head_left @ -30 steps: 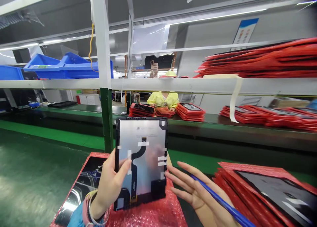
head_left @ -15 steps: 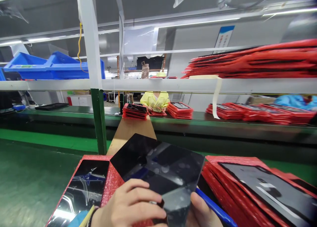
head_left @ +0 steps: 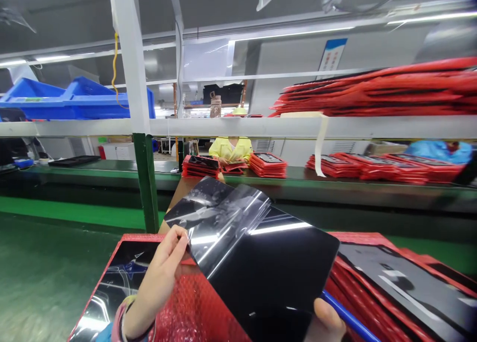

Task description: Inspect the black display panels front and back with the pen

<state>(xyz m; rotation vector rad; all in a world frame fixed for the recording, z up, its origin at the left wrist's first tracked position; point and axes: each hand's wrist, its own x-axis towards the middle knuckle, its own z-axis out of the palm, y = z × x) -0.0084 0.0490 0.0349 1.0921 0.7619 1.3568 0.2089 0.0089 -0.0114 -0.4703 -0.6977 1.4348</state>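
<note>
A glossy black glass panel [head_left: 276, 270] is held up tilted in front of me, gripped at its lower right edge by my right hand [head_left: 325, 324], whose thumb shows. A blue pen-like stick [head_left: 348, 314] runs out beside that thumb. Clear protective film [head_left: 233, 217] is lifted and curled over the panel's upper part, while the lower part lies bare. With closed fingertips, my left hand [head_left: 162, 275] pinches the film at the panel's left edge. Beneath is red bubble wrap [head_left: 201, 302], and another black panel [head_left: 128, 277] lies at the left.
At right, a stack of red bubble-wrap sleeves [head_left: 357, 299] carries a grey-faced panel [head_left: 398, 277]. A green post [head_left: 145, 183] supports the shelf, with blue bins [head_left: 74, 101] and red sleeves [head_left: 380, 96] on it. Across the bench sits a person in yellow [head_left: 231, 150] among red stacks.
My left hand has moved left and up from over the panel to its left edge, drawing the film back. The panel has shifted up and right, showing a bare lower surface.
</note>
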